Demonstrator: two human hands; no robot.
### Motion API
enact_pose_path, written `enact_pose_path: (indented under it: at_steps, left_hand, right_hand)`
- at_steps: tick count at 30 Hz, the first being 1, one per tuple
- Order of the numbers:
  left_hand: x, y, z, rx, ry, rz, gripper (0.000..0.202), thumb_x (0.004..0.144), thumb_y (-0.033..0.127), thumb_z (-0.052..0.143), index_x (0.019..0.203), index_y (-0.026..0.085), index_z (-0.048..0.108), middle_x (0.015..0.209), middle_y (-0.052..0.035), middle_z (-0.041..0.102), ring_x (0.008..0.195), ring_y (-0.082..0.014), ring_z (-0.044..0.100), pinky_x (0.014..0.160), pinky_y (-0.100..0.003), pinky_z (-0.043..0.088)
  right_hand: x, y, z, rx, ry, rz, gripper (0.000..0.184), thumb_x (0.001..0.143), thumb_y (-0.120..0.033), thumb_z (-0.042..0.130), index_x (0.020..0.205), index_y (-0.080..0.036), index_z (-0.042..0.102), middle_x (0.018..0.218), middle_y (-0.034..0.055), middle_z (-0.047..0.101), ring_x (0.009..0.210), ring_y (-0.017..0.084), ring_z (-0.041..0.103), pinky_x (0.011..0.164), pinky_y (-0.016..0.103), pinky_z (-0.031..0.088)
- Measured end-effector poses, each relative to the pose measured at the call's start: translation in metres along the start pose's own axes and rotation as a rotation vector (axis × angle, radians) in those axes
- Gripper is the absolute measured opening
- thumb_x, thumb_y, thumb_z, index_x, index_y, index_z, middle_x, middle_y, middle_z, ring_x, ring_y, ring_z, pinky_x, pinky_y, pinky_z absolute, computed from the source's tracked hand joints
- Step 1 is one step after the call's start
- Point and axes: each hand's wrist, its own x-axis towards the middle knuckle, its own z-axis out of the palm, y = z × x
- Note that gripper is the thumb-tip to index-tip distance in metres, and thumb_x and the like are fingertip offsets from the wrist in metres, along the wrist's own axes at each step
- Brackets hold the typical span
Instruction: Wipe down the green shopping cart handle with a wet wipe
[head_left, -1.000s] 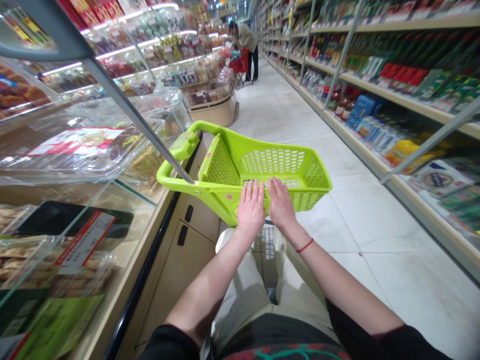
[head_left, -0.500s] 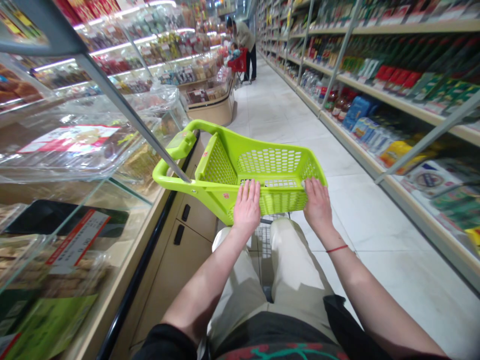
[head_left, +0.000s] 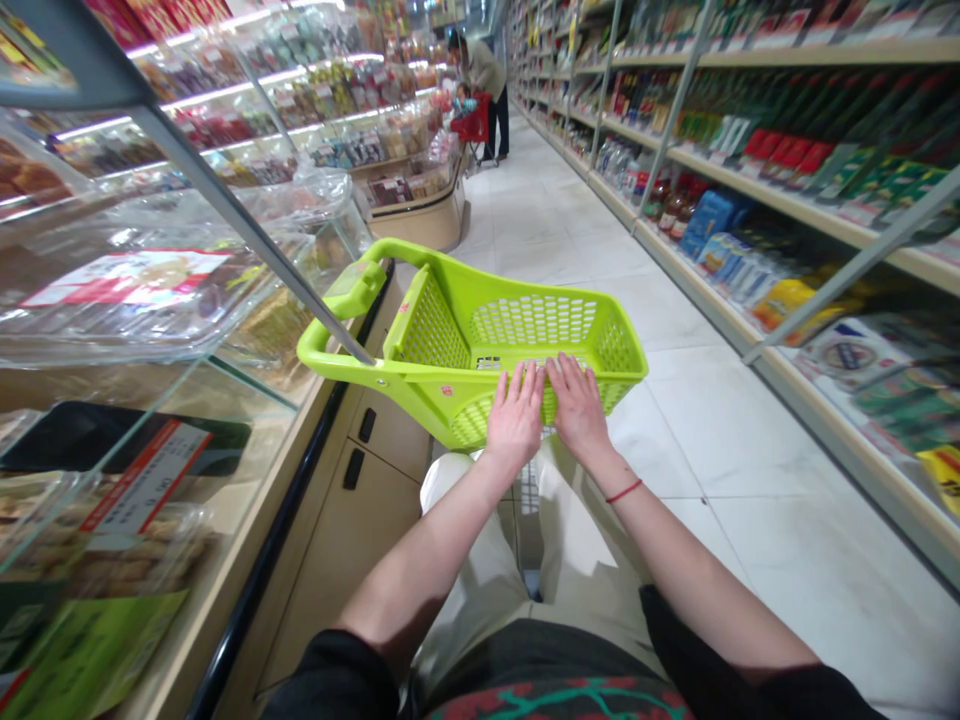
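A lime-green plastic shopping cart basket (head_left: pixel 420 385) with perforated walls stands sideways just beyond my knees; its inside looks bare. My left hand (head_left: pixel 516 415) lies over the middle of the near rim, fingers stretched out and slightly spread. Close beside it, my right hand (head_left: pixel 577 405) rests on the same rim with its fingers extended and a red string (head_left: pixel 624 491) around the wrist. Both hands touch the rim without wrapping around it. Their thumbs are mostly hidden.
Glass-fronted food cases (head_left: pixel 187 400) line the left side above a wooden cabinet (head_left: pixel 330 540). Stocked shelves (head_left: pixel 795 215) run along the right. Up the tiled aisle (head_left: pixel 555 210), a person (head_left: pixel 486 80) leans over a red cart (head_left: pixel 474 122) with a small child in it.
My right hand has moved left along the rim from the far right corner to beside my left hand. My left hand has shifted slightly right. The cart stays in place.
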Motion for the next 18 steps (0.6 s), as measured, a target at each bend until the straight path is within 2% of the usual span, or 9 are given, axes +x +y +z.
enact_pose_path:
  at_steps: [4,8,10,12,14,16,18]
  left_hand:
    - [0.0,-0.002,0.004,-0.016,0.028,-0.001,0.074,0.084,0.014,0.044,0.154,0.007,0.02,0.164,-0.0128,0.022,0.153,-0.0258,0.013,0.125,-0.05,0.012]
    - [0.0,-0.002,0.003,-0.018,0.015,-0.008,0.076,0.083,0.013,0.043,0.155,0.008,0.019,0.164,-0.0119,0.021,0.153,-0.0263,0.014,0.125,-0.049,0.011]
    - [0.0,-0.001,0.002,-0.016,0.001,-0.011,0.077,0.083,0.013,0.044,0.155,0.007,0.019,0.164,-0.012,0.019,0.153,-0.0268,0.013,0.125,-0.05,0.01]
    - [0.0,-0.001,0.001,-0.012,-0.009,-0.013,0.077,0.083,0.013,0.044,0.155,0.006,0.018,0.165,-0.0118,0.018,0.153,-0.0271,0.012,0.125,-0.05,0.01]
    - [0.0,-0.001,0.001,-0.006,-0.018,-0.016,0.078,0.083,0.014,0.044,0.155,0.005,0.016,0.165,-0.0113,0.017,0.153,-0.0271,0.011,0.126,-0.05,0.009]
    - [-0.001,-0.001,0.001,0.004,-0.018,-0.018,0.079,0.083,0.014,0.044,0.155,0.006,0.014,0.165,-0.0109,0.016,0.153,-0.0269,0.01,0.126,-0.05,0.008]
    - [-0.001,-0.002,0.002,0.014,-0.013,-0.02,0.08,0.082,0.015,0.044,0.156,0.006,0.012,0.165,-0.011,0.016,0.154,-0.0264,0.008,0.126,-0.05,0.007]
  right_hand:
    - [-0.01,0.033,-0.011,-0.068,0.0,0.02,0.065,0.085,-0.002,0.034,0.149,-0.014,0.04,0.154,0.0171,0.042,0.147,0.025,0.03,0.119,0.055,0.023]
    - [-0.021,0.075,-0.021,-0.117,0.059,0.171,0.066,0.084,-0.003,0.035,0.149,-0.016,0.039,0.151,0.0175,0.045,0.145,0.026,0.033,0.117,0.057,0.027]
    - [-0.024,0.087,-0.021,-0.12,0.081,0.243,0.065,0.085,-0.004,0.034,0.148,-0.015,0.04,0.15,0.0176,0.047,0.144,0.027,0.035,0.116,0.058,0.029]
    - [-0.024,0.087,-0.019,-0.105,0.108,0.301,0.064,0.084,-0.005,0.033,0.147,-0.012,0.041,0.15,0.0194,0.045,0.144,0.028,0.035,0.115,0.058,0.03]
    - [-0.02,0.075,-0.013,-0.075,0.136,0.331,0.065,0.083,-0.004,0.034,0.148,-0.009,0.04,0.151,0.0212,0.043,0.145,0.03,0.033,0.115,0.057,0.031]
    - [-0.015,0.056,-0.006,-0.047,0.139,0.31,0.068,0.082,-0.003,0.034,0.149,-0.009,0.039,0.153,0.0205,0.041,0.146,0.029,0.031,0.116,0.056,0.03]
    - [-0.008,0.034,0.0,-0.024,0.098,0.227,0.069,0.081,-0.003,0.035,0.15,-0.012,0.039,0.153,0.0177,0.042,0.147,0.028,0.029,0.118,0.056,0.028]
